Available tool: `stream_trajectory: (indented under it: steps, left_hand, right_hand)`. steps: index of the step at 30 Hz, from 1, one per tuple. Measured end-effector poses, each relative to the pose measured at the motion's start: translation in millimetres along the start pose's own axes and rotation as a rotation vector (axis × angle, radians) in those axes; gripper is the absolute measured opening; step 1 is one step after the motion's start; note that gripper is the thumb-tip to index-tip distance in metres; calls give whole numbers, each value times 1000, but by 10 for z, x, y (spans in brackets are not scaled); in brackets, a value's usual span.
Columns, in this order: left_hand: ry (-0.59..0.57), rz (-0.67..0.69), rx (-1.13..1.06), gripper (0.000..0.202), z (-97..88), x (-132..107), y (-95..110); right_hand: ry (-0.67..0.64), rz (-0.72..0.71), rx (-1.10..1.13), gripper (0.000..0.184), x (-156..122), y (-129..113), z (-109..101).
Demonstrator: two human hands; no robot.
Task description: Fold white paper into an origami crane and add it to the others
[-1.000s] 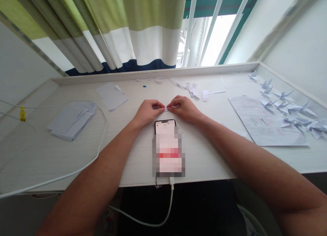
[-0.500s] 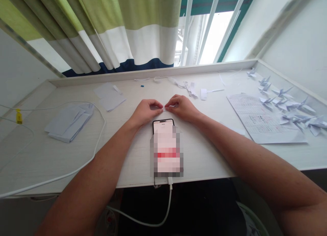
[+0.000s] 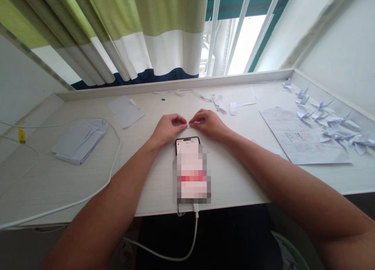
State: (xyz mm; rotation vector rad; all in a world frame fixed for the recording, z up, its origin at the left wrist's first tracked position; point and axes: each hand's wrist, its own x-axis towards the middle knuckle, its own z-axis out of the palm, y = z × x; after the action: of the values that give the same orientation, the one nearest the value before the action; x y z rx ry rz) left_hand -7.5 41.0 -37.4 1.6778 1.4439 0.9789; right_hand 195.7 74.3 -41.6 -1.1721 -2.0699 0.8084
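A small white piece of paper (image 3: 188,125) lies between my two hands, mostly hidden by the fingers. My left hand (image 3: 170,128) pinches its left side between thumb and forefinger. From the other side my right hand (image 3: 206,123) holds it in the same kind of pinch, fingertips nearly meeting the left ones. Just below the hands, between my forearms, a phone (image 3: 191,157) lies flat with a lit pinkish screen, partly blurred out. A white charging cable (image 3: 196,219) runs from its lower end over the desk's front edge.
Folded paper cranes (image 3: 331,119) crowd the right side, beside a written grid sheet (image 3: 304,139). Paper scraps (image 3: 218,102) lie behind my hands. Stacked papers (image 3: 80,141) and loose sheets (image 3: 125,112) are at left, with a white cord (image 3: 115,160) crossing there. A raised rim (image 3: 175,84) borders the desk's back.
Both hands keep their pinch on the paper in nearly the same spot. A little more of the white paper shows between the fingertips.
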Motion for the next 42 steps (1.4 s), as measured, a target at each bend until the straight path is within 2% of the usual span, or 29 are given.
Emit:
stream_trajectory:
  steps: [5,9,13,18,22,26,31,33,36,39,42]
  left_hand:
    - [-8,82,166,17,-11,2,-9]
    - [-8,117,314,27,1,-11,10]
    - [-10,99,276,28,25,-28,22]
    - [36,84,310,39,48,9,-17]
    - [37,62,331,30,50,32,-45]
    - [35,64,337,29,45,26,-46]
    - [35,117,308,26,36,5,-28]
    - [12,142,261,22,33,-4,-24]
    - [-11,145,174,25,34,-19,-22]
    - [4,164,150,30,34,-27,-15]
    - [65,277,221,21,21,-16,-3]
  right_hand:
    - [-3,-2,-7,6,6,-6,2]
    - [1,6,-12,8,4,-1,6]
    - [17,17,-7,11,-7,5,16]
    - [5,6,-20,10,2,1,-3]
    - [8,15,-23,24,17,5,-52]
    - [21,-21,-71,16,3,16,-94]
    - [-41,-124,-157,12,-48,11,-135]
    - [-51,-126,-169,14,-62,4,-138]
    - [-59,-106,-122,6,-71,-3,-124]
    - [-42,-137,-43,2,-73,-2,-103]
    - [12,-211,-46,7,-67,3,-97]
